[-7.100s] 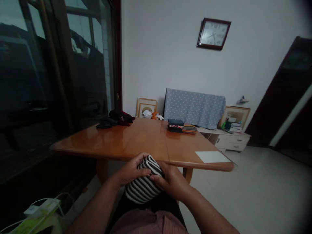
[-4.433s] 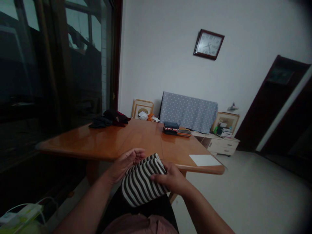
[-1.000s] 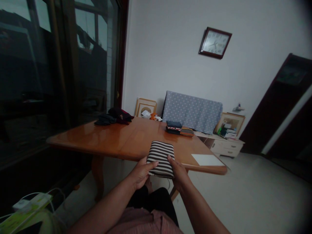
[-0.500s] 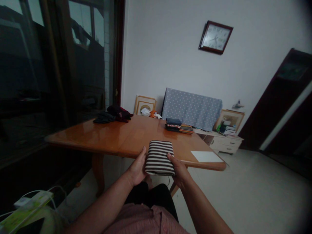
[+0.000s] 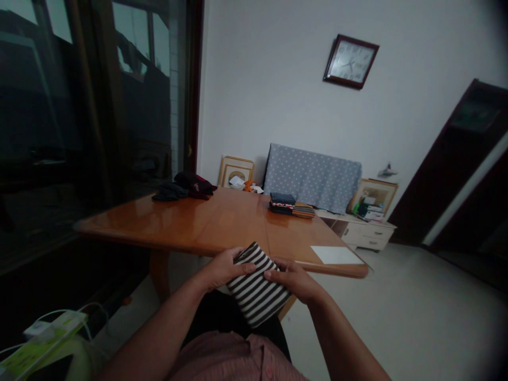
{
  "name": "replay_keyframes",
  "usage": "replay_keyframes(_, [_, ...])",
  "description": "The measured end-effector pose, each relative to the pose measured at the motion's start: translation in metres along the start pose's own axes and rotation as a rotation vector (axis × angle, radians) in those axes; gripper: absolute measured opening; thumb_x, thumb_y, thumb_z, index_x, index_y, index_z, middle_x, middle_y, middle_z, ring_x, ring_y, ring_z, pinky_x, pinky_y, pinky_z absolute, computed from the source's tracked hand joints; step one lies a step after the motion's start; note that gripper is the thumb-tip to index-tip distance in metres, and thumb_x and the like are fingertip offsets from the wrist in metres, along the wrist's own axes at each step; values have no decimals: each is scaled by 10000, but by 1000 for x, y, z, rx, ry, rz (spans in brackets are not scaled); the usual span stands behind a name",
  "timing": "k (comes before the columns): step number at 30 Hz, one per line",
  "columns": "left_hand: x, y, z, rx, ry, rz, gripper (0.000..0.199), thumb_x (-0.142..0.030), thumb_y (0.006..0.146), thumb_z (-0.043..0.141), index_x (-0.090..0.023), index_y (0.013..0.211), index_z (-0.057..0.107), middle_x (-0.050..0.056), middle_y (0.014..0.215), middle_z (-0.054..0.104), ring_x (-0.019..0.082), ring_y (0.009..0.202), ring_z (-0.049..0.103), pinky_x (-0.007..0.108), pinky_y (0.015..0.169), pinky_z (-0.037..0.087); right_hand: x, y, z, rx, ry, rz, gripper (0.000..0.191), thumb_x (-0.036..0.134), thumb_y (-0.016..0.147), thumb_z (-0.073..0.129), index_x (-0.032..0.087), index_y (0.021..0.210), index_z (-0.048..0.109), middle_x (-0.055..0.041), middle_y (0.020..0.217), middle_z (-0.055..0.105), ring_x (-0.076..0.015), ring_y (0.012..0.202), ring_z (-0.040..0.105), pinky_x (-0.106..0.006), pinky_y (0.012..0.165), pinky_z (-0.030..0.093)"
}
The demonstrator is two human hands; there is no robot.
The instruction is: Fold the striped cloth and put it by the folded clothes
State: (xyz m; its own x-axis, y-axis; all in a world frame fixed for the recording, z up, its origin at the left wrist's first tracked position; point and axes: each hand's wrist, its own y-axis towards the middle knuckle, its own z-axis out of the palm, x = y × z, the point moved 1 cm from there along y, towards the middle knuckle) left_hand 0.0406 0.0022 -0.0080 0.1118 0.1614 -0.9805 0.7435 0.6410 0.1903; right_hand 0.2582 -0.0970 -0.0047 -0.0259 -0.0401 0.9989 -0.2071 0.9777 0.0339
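A folded cloth with dark and white stripes (image 5: 260,296) is held tilted above my lap, at the near edge of the wooden table (image 5: 234,222). My left hand (image 5: 228,269) grips its upper left side, thumb on top. On its upper right side my right hand (image 5: 291,278) has hold, thumb also on top and fingers partly hidden beneath. Farther back on the table sit a stack of folded dark clothes (image 5: 282,203) and, touching it, a folded multicoloured striped stack (image 5: 304,210).
Loose dark clothes (image 5: 194,184) lie at the table's far left. A white sheet (image 5: 336,255) is near the right corner. Behind stand a low white cabinet (image 5: 369,235) and something under a dotted grey cloth (image 5: 313,174). A power strip with cables (image 5: 47,338) is at lower left.
The striped cloth has turned and come lower, nearer my body. Both hands have shifted to its upper edges, and my left thumb now lies over it.
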Motion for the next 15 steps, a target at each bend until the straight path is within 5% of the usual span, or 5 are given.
replay_keyframes(9, [9,-1,5,0,116,-47,544,-490,811,745,-190,1256,650,126,1255,690,303,1146,643,382,943,510,0,1,0,76,-89,-2,424,429,771,796,221,1136,741,-29,1003,741,-242,979,664,-398,948,470])
replay_keyframes(15, [13,3,14,-29,83,-42,473,-508,820,732,-169,1146,678,113,1139,732,282,1005,690,369,867,530,-5,5,-4,51,-21,35,396,424,767,811,200,1086,741,-46,1012,738,-233,962,658,-369,932,466])
